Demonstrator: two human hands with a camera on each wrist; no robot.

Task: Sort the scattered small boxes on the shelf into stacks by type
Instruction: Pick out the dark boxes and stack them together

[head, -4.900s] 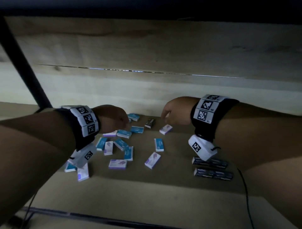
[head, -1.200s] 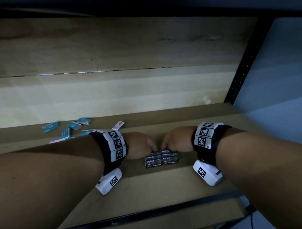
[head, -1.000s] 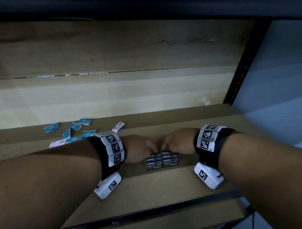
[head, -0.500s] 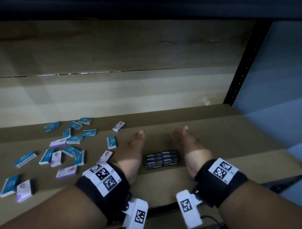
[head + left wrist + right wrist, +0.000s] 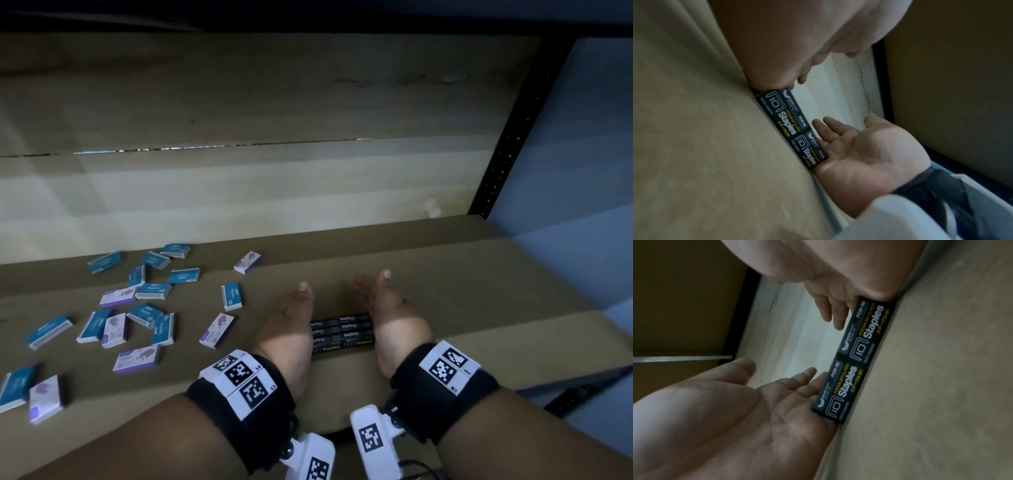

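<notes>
You're flattening both hands now: your left hand (image 5: 291,325) and right hand (image 5: 390,315) are standing on edge, fingers straight, palms pressing the two ends of the black cardboard staple boxes (image 5: 340,334), gripping nothing. A second ago your fingers were curling over that stack. It's sitting near the front of the brown fibreboard shelf (image 5: 462,291). The small teal and purple-white boxes (image 5: 137,308) are lying scattered well to your left.
</notes>
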